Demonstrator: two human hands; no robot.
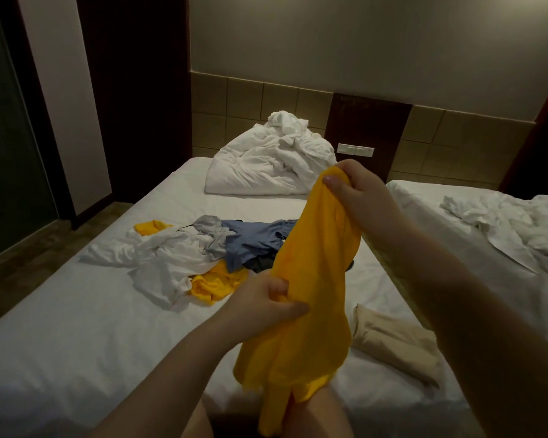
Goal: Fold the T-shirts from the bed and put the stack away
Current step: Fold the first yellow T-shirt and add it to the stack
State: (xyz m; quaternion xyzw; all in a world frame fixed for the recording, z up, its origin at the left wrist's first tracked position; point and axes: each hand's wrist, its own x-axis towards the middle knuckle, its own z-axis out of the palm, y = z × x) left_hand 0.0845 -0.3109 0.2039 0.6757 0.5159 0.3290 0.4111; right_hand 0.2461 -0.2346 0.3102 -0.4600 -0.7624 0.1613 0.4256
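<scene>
A yellow T-shirt [314, 279] hangs in the air over the near edge of the bed [76, 327]. My right hand [358, 191] pinches its top end, held high. My left hand [266, 301] grips its left side lower down. Its bottom drapes toward my knees. A heap of unfolded shirts lies mid-bed: a white one [168, 257], a grey one [212, 232], a blue one [253, 241], something dark under it, and more yellow cloth [212, 286]. Another yellow piece [152, 227] lies at the heap's far left. A folded beige shirt [393, 343] rests on the bed at the right.
A crumpled white duvet [266, 162] sits at the head of the bed against the tiled wall. A second bed [487, 235] with rumpled white sheets stands to the right. Floor and a dark glass door [10, 153] are on the left. A switch panel [355, 150] is on the wall.
</scene>
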